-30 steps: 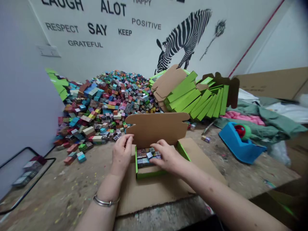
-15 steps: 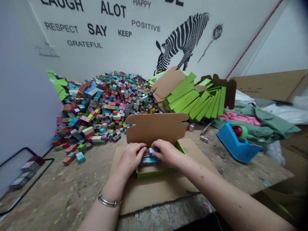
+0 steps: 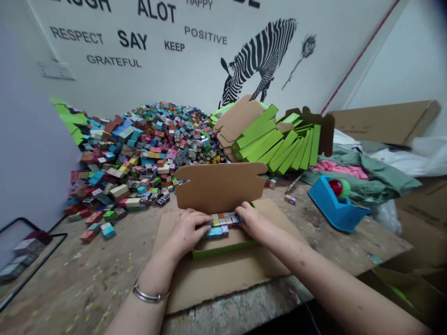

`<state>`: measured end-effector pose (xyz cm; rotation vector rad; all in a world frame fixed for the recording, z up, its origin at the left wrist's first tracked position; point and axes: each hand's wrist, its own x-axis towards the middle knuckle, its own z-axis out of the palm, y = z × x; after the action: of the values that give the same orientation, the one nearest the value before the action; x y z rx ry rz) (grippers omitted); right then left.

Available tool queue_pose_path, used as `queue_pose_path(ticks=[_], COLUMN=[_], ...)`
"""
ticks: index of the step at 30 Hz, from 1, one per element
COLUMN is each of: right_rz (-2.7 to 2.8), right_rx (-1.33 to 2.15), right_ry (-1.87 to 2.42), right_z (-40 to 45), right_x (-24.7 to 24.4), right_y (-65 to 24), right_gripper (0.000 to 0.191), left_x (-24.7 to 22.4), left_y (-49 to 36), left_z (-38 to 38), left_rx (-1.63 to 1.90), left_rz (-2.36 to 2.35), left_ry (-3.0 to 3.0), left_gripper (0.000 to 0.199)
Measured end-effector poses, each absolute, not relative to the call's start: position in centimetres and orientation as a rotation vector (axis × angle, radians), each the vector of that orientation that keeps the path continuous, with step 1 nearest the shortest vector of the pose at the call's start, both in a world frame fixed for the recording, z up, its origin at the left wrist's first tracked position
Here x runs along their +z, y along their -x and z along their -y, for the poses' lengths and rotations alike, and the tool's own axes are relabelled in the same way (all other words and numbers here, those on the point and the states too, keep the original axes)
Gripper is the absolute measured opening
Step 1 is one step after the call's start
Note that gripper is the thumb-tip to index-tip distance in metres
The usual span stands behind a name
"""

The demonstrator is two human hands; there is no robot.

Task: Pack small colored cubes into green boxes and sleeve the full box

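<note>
An open cardboard mailer box (image 3: 223,251) with green edges stands in front of me, its brown lid (image 3: 220,186) raised at the back. Inside lies a block of small patterned boxes (image 3: 225,218), with a blue one (image 3: 213,233) and a purple-ended one (image 3: 225,230) along the front. My left hand (image 3: 186,230) presses its curled fingers against the left end of these small boxes. At the right end, my right hand (image 3: 253,221) has its fingers bent around the row; some fingertips are hidden.
A large heap of small colourful boxes (image 3: 150,149) lies against the wall. Folded green cartons (image 3: 275,142) lean behind the lid. To the right is a blue tape dispenser (image 3: 335,204). Flat cardboard (image 3: 195,288) lies under the mailer, and a black metal frame (image 3: 38,270) stands left.
My right hand has shifted right, widening the gap between my hands and showing more of the small boxes. The purple-ended box now shows at the front. The whole view has shifted slightly.
</note>
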<state>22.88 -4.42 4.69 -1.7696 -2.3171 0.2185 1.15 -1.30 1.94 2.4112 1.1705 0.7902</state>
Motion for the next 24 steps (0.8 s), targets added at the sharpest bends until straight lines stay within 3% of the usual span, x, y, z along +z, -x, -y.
queue_pose_path(ticks=[9,13,17,24], right_rz=[2.316,2.335,2.342,2.352], right_rx=[0.169,0.245,0.279,0.434], right_ry=[1.706,1.645,1.653,1.314], right_z=[4.2,3.3,3.1,5.0], right_x=[3.7,2.6,2.5,7.2], right_y=[-22.8,-22.8,-22.9,-18.2], right_gripper=[0.012,0.001,0.003,0.016], left_x=[2.0,2.4,3.3,3.8], left_y=[-1.2,-1.4,-1.6,0.6], left_z=[1.6,2.0,2.6,1.1], left_rx=[0.824,0.904,1.083,1.538], left_rz=[-1.118,-1.116,-1.111,-1.273], left_ry=[-2.318,-2.246,-2.072,-1.388], left_gripper=[0.02,0.019,0.013,0.031])
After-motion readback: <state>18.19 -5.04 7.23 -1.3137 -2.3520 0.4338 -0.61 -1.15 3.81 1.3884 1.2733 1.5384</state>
